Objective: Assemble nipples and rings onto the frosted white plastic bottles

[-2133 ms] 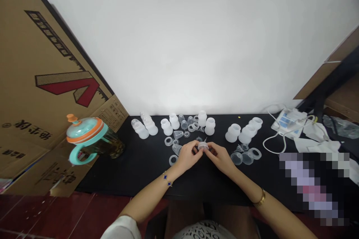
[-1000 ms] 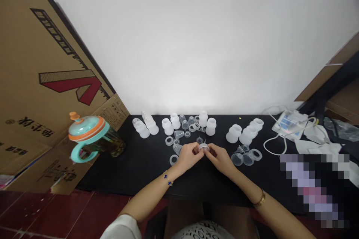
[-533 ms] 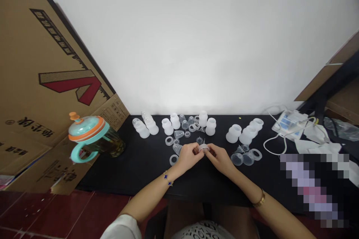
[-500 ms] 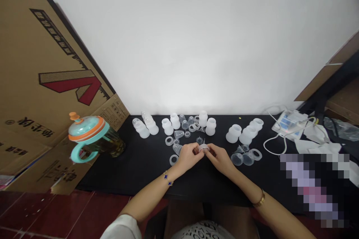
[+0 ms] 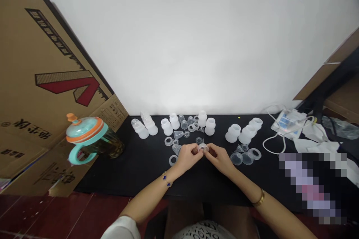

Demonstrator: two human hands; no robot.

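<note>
My left hand point(image 5: 187, 156) and my right hand point(image 5: 220, 157) meet over the middle of a black table point(image 5: 134, 168). Both pinch one small translucent plastic ring part point(image 5: 203, 148) between their fingertips. Just beyond my hands lie several clear rings and small cups point(image 5: 179, 134). Behind them, near the wall, several white translucent bottle bodies point(image 5: 168, 125) are lined up. More bottle bodies point(image 5: 244, 132) and clear caps point(image 5: 246, 156) sit to the right of my right hand.
A teal and orange lidded cup with a handle point(image 5: 86, 138) stands at the table's left end. Large cardboard boxes point(image 5: 42, 82) lean on the left. A white device with cables point(image 5: 286, 123) and crumpled plastic bags point(image 5: 319, 138) lie at the right.
My hands have stayed together on the small ring part, with only slight finger shifts. The view has wobbled a little.
</note>
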